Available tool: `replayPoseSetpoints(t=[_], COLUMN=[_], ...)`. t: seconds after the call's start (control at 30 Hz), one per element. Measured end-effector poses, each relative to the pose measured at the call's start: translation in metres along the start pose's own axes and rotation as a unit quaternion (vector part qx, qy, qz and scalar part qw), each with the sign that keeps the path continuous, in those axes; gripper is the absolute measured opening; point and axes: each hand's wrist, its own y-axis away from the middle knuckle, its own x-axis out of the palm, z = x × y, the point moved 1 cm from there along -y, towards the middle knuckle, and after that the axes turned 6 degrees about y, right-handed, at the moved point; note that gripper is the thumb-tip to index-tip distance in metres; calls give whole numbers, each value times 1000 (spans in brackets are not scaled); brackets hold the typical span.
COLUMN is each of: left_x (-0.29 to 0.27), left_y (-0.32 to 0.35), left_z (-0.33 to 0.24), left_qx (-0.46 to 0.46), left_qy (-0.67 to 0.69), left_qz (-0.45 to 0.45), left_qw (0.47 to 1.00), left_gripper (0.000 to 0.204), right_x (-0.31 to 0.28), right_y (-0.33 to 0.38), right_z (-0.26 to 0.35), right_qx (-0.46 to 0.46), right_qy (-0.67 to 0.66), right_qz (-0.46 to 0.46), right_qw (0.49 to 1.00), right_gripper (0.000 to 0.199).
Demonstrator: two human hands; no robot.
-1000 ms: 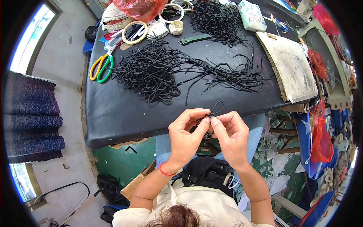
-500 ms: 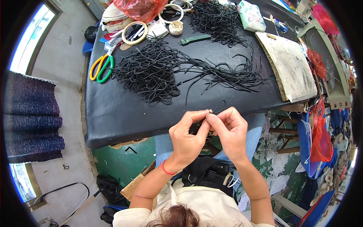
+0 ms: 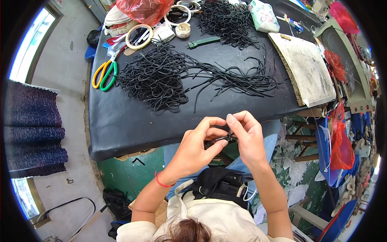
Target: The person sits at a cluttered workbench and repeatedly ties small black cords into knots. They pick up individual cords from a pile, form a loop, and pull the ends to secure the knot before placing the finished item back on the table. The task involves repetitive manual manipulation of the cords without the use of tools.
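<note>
Just off the near edge of the black table, a thin black cord (image 3: pixel 229 137) is bunched between my hands, seemingly crossed or knotted. My left hand (image 3: pixel 198 143) has its thumb and curled fingers around the cord's left part. Thumb and forefinger of my right hand (image 3: pixel 250 139) pinch the cord from the right, the thumb pointing up. My fingers hide much of it. Beyond my hands lie a tangled pile of black cords (image 3: pixel 153 76), a loose bundle of straighter black cords (image 3: pixel 238 80) and, farther back, another black cord heap (image 3: pixel 227 22).
Scissors (image 3: pixel 105 76) with yellow and green handles lie at the table's left. Behind the piles are a green tool (image 3: pixel 202 42), tape rolls (image 3: pixel 139 36) and a red plastic bag (image 3: pixel 145 10). A pale board (image 3: pixel 304 66) rests at the right, beside a green-framed machine (image 3: pixel 354 76).
My hands have opened slightly apart, the right thumb and forefinger rising. The cord loop that stood above my fingertips is gone from there; the cord now shows bunched lower, between my hands.
</note>
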Motion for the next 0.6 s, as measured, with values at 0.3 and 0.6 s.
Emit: replayPoseSetpoints(t=[0.3, 0.6], left_x=[1, -12], left_y=[-1, -5], left_z=[0, -6], left_qx=[7, -97], left_qy=[-30, 28], left_qz=[-23, 90], left_qw=[999, 991], left_gripper=[16, 18], right_x=[-4, -12], right_y=[0, 8], right_z=[9, 5], right_qx=[12, -11], right_qy=[27, 89], right_qz=[-83, 124], right_qw=[996, 988], right_gripper=[24, 25])
